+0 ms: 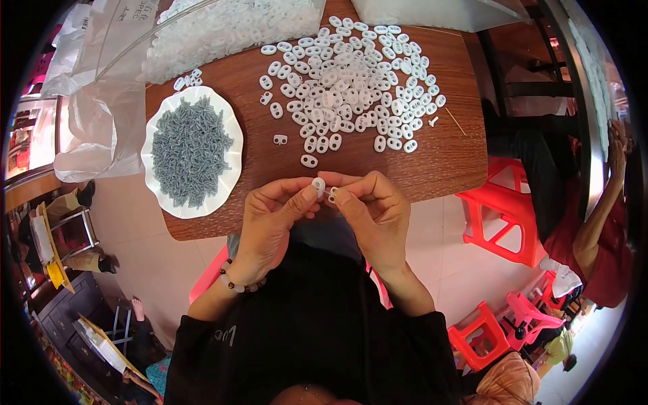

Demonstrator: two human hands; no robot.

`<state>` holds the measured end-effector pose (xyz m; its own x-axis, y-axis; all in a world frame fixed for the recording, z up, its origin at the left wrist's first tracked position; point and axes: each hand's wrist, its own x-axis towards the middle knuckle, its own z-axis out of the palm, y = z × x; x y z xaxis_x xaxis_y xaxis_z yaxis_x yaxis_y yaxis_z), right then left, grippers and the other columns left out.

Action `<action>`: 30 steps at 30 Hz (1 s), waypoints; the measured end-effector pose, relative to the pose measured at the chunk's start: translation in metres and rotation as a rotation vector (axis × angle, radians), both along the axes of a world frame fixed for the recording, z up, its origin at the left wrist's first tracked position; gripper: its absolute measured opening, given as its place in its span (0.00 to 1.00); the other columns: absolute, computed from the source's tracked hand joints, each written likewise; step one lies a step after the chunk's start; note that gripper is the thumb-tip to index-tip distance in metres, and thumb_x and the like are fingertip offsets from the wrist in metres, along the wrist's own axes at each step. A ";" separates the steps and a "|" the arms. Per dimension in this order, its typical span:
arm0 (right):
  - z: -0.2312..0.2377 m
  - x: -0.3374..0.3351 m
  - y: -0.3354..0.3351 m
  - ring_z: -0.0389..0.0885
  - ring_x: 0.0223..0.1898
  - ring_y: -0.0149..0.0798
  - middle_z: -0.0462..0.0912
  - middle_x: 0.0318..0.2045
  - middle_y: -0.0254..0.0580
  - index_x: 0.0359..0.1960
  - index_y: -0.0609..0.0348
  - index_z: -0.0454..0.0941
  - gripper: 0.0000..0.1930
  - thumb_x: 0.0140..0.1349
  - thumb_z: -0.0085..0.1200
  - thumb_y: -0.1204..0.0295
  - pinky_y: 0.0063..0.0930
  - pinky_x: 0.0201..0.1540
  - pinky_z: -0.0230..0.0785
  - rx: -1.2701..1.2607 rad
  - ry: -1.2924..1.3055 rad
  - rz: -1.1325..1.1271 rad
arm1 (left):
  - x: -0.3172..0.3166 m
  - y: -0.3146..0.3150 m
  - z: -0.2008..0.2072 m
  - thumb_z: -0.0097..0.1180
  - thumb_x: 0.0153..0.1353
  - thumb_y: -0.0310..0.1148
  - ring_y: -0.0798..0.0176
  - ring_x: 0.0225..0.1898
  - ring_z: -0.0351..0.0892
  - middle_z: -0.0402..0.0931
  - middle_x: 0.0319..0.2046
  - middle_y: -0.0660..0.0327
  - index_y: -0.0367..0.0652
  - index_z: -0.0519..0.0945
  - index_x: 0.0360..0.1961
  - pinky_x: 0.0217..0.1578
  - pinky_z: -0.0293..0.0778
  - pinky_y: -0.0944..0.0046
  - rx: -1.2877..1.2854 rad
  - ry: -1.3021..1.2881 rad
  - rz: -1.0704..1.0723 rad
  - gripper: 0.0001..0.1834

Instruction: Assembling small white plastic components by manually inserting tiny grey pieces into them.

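Both hands meet just off the table's near edge. My left hand (277, 212), a beaded bracelet at its wrist, pinches a white oval two-hole plastic piece (318, 186) between thumb and fingers. Close beside it, my right hand (374, 212) pinches a small white piece with dark holes (333, 194), mostly hidden by the fingertips. Beyond the hands lies a heap of similar white two-hole pieces (344, 88), with single ones spread round it. Left of the hands stands a white scalloped plate (234, 158) full of small grey-blue tubular parts (192, 152).
A clear bag of whitish pieces (229, 34) covers the brown table's (432, 172) far left. A thin stick (455, 121) and a small white part (433, 122) lie at the right. Red stools (499, 216) and a person in dark red (594, 229) are to the right.
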<state>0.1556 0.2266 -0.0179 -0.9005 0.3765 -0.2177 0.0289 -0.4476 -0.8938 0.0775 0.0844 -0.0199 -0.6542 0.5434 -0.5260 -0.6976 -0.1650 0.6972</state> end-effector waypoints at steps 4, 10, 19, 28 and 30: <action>0.001 -0.001 -0.003 0.81 0.43 0.33 0.80 0.47 0.58 0.35 0.66 0.72 0.03 0.66 0.52 0.78 0.26 0.50 0.75 0.021 -0.003 -0.013 | 0.001 0.000 0.000 0.59 0.63 0.28 0.71 0.33 0.79 0.82 0.36 0.59 0.36 0.81 0.43 0.38 0.76 0.71 -0.010 0.057 0.013 0.10; 0.002 0.000 -0.005 0.81 0.43 0.32 0.80 0.47 0.57 0.35 0.66 0.72 0.03 0.66 0.52 0.79 0.26 0.49 0.74 0.006 -0.002 -0.039 | 0.001 0.000 0.000 0.59 0.62 0.28 0.71 0.34 0.79 0.82 0.36 0.60 0.36 0.81 0.44 0.38 0.76 0.72 -0.051 0.120 0.007 0.10; 0.001 0.001 -0.004 0.80 0.43 0.32 0.79 0.48 0.58 0.35 0.66 0.72 0.04 0.66 0.52 0.78 0.26 0.49 0.74 0.019 0.010 -0.036 | 0.001 0.001 0.000 0.60 0.61 0.27 0.71 0.33 0.79 0.83 0.35 0.60 0.36 0.81 0.43 0.37 0.75 0.72 -0.051 0.079 -0.007 0.10; 0.003 0.001 -0.005 0.80 0.44 0.31 0.79 0.48 0.58 0.36 0.66 0.72 0.03 0.66 0.51 0.78 0.26 0.49 0.74 0.042 0.002 -0.027 | 0.006 0.003 0.004 0.62 0.60 0.27 0.72 0.31 0.78 0.82 0.33 0.61 0.35 0.82 0.42 0.36 0.75 0.71 -0.070 0.131 -0.002 0.10; 0.000 0.001 -0.005 0.80 0.43 0.33 0.78 0.48 0.58 0.36 0.66 0.72 0.04 0.66 0.52 0.77 0.28 0.49 0.74 -0.002 0.029 0.006 | 0.005 0.000 0.002 0.61 0.60 0.26 0.72 0.31 0.78 0.83 0.33 0.60 0.35 0.82 0.42 0.36 0.75 0.71 -0.054 0.124 -0.009 0.10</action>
